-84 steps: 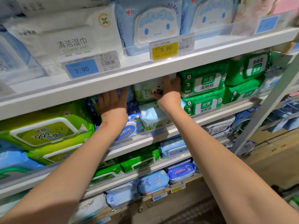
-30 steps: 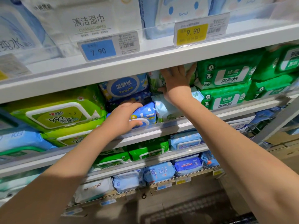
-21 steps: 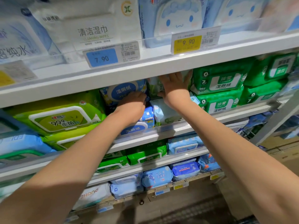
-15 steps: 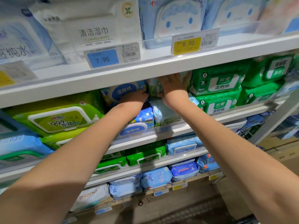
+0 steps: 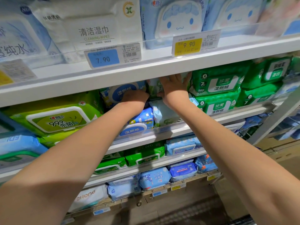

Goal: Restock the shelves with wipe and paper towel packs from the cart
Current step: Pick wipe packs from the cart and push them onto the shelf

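- The right hand (image 5: 174, 86) presses flat against a pale green pack (image 5: 153, 88). Its fingers are straight and spread wide, and their tips reach up to the front edge of the top shelf (image 5: 146, 71).
- The left hand (image 5: 135, 96) is at the lower right corner of a blue pack (image 5: 123, 93). Only the back of the hand shows, because the fingers go into the gap behind it. I cannot tell whether they grip anything.
- Both packs stand on the middle shelf (image 5: 178, 131), near the middle of its front edge. They touch side by side, with the blue pack on the left.
- The blue pack sits on a lower blue pack (image 5: 140, 124). The pale green pack sits on a white-blue pack (image 5: 165, 114). Both lower packs are at the shelf's front lip.
- Just right of the right hand, green packs (image 5: 219, 83) are stacked two high towards the shelf's right end.
- Lime packs (image 5: 53, 118) fill the left part of the same shelf, beside the blue packs.
- On the top shelf stand a white pack (image 5: 97, 26) and cartoon-face packs (image 5: 176, 20).
- A blue tag (image 5: 103, 58) reading 7.90 and a yellow tag (image 5: 188, 45) reading 9.90 are on that shelf's clear front rail.
- The lower shelves hold more blue and green packs.
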